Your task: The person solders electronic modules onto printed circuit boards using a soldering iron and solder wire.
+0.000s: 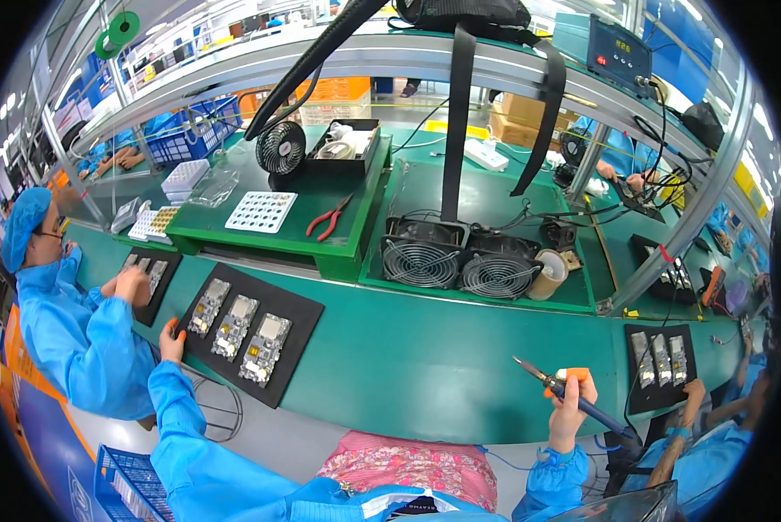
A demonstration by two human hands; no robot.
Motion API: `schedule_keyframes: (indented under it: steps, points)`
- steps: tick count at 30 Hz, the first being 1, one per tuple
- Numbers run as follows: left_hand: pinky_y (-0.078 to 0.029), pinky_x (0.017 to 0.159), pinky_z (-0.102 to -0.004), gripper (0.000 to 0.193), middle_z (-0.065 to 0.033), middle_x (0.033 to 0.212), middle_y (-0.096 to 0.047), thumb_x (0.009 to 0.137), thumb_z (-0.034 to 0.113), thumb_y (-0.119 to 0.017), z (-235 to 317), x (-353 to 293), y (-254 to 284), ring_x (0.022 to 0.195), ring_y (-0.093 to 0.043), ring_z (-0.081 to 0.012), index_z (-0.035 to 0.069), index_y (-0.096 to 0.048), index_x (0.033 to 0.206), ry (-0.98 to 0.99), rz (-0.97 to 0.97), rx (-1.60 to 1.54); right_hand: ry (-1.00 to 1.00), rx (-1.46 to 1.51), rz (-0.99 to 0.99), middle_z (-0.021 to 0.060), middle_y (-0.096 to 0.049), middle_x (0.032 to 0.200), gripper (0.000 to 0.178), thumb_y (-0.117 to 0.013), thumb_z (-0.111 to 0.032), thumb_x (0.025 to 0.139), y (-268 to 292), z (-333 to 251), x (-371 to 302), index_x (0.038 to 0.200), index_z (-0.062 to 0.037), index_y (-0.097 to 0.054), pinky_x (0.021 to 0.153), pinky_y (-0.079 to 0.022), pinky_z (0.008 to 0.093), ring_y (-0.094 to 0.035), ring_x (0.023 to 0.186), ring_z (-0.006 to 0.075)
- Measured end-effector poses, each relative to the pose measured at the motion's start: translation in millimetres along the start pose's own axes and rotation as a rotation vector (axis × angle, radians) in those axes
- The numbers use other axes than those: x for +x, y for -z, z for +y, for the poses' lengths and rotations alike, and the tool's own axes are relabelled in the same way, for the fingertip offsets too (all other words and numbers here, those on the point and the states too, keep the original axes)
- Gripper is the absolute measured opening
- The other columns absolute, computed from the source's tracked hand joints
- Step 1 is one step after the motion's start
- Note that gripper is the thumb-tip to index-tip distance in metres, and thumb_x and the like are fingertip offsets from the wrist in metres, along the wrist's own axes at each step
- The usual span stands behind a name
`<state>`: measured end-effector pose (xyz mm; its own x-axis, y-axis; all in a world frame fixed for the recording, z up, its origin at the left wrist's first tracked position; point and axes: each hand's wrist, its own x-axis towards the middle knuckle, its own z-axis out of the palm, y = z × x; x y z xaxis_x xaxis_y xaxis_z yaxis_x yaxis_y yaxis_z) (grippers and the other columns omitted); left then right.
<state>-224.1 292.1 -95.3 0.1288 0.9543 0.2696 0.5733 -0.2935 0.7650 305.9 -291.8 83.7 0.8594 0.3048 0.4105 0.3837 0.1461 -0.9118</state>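
Note:
My left hand [172,342], with orange finger covers, grips the left edge of a black foam tray [309,315]. Three circuit boards lie in a row on that tray: a left board [209,308], a middle board [234,328] and a right board [265,350]. Over the bench's right half, my right hand [570,411] is closed round a soldering iron [543,378]. Its tip points up and to the left, away from the boards. Orange covers show on the fingers of this hand too.
Two black extractor fans [421,263] with wire guards stand ahead, beside a paper cup [548,275]. Red pliers [328,223] and a white tray [261,211] of small parts lie on the green shelf [343,252]. Co-workers with similar black trays sit on both sides.

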Motion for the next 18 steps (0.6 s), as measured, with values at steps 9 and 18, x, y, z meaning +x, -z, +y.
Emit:
schedule_keyframes:
  steps: [9,18]
  points:
    - [-0.039,0.095,-0.032,0.05,-0.0144,0.111,-0.059,0.066,-0.006,-0.068,99,-100,-20,0.107,-0.054,-0.0232,-0.004,-0.054,0.114,-0.038,-0.074,-0.117,-0.062,0.033,-0.085,0.0014,-0.054,0.062,0.02,-0.049,-0.022,0.09,-23,16,4,0.083,-0.0031,-0.054,0.039,-0.024,0.016,-0.038,0.044,0.0016]
    - [-0.046,0.071,-0.0219,0.046,-0.0079,0.106,-0.059,0.071,-0.004,-0.07,221,-205,-77,0.087,-0.055,-0.011,-0.002,-0.054,0.114,0.011,-0.135,-0.219,-0.099,0.041,-0.16,0.0007,-0.054,0.062,0.027,-0.056,-0.031,0.087,-27,18,5,0.088,-0.0036,-0.055,0.04,-0.025,0.015,-0.039,0.046,0.001]
